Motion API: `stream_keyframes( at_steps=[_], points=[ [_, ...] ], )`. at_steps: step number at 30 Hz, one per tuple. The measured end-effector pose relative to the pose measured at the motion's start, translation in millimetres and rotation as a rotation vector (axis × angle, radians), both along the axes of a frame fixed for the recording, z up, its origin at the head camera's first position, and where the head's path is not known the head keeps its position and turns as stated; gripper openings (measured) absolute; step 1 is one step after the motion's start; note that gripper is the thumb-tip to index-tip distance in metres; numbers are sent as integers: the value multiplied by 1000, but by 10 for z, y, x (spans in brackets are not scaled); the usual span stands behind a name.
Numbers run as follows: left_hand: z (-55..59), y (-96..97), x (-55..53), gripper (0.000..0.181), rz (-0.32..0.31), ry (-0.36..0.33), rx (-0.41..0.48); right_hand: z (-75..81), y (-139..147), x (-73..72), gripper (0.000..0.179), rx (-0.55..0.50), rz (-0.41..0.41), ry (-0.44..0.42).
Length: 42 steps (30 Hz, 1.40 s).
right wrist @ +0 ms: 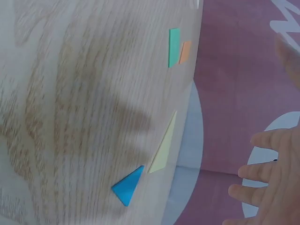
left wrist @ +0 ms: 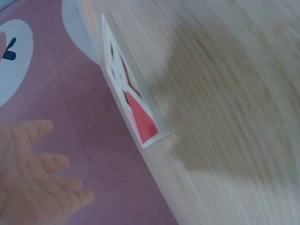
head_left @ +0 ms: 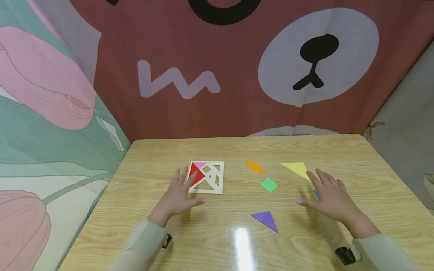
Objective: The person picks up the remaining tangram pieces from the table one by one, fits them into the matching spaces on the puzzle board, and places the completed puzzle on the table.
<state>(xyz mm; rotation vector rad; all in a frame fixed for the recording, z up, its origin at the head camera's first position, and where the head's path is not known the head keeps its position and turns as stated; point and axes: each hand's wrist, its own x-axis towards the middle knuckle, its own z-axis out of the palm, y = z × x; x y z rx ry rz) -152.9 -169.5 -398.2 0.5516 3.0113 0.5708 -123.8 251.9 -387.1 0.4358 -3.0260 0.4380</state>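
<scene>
A white tangram tray lies left of the table's middle, with a red triangle and a pink piece in its recesses. Above the tray's left edge hovers my left hand, fingers spread and holding nothing. My right hand, also spread and holding nothing, is over a blue triangle, which it mostly hides in the head view. Near its fingertips lies a yellow triangle. Between the hands are an orange parallelogram, a green square and a purple triangle.
The wooden table ends at the back against a red curtain with a bear print. A flowered cloth hangs along the left side. Light glares off the table near the front.
</scene>
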Motion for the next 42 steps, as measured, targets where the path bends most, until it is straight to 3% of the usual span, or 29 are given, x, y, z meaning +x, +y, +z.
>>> stream_keyframes(
  at_steps=[12,26,42],
  points=[
    [-92,-28,-59,96,13,-80,66,-88,43,-79,92,-20,5,-24],
    [-281,-85,-157,93,79,-151,57,-215,82,-190,91,-61,-21,-99],
    [-392,-130,-298,97,65,-179,24,-353,99,-377,92,-117,-40,-171]
  ],
)
